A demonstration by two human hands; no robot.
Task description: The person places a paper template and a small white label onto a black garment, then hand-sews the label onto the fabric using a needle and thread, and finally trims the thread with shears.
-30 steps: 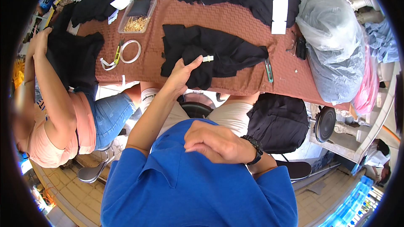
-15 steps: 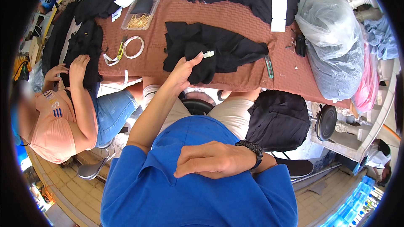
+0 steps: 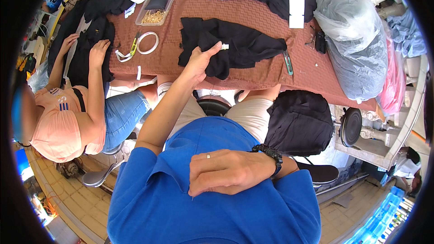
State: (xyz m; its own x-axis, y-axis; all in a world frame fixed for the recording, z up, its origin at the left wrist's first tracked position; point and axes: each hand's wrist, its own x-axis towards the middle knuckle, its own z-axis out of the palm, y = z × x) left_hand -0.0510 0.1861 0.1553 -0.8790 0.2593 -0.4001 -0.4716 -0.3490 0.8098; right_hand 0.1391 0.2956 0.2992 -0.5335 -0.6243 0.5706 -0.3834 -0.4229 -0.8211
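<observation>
My left hand (image 3: pixel 202 62) is closed on the near edge of a black garment (image 3: pixel 239 47), thumb on top. A small white label (image 3: pixel 224 46) shows just past the thumb tip. The garment lies bunched on the table, with part of it hanging over the front edge. My right hand (image 3: pixel 221 171) is drawn back before my chest, thumb and fingers pinched together. A very thin sliver pokes out below its fingertips, too fine to identify. To the right of the garment lie green-handled thread snips (image 3: pixel 288 62).
A brown cloth covers the table (image 3: pixel 169 56). On it are a clear box (image 3: pixel 172 7) of small gold pieces, a white ring (image 3: pixel 148 43) and a stuffed plastic bag (image 3: pixel 357 49). At left, a co-worker (image 3: pixel 68 117) handles dark fabric. A black cloth-covered stool (image 3: pixel 300 122) stands right of my legs.
The view has shifted slightly. My right hand stays pinched at my chest, now with a thin sliver visible below it. Less of the label shows. The co-worker's hands have moved over their fabric.
</observation>
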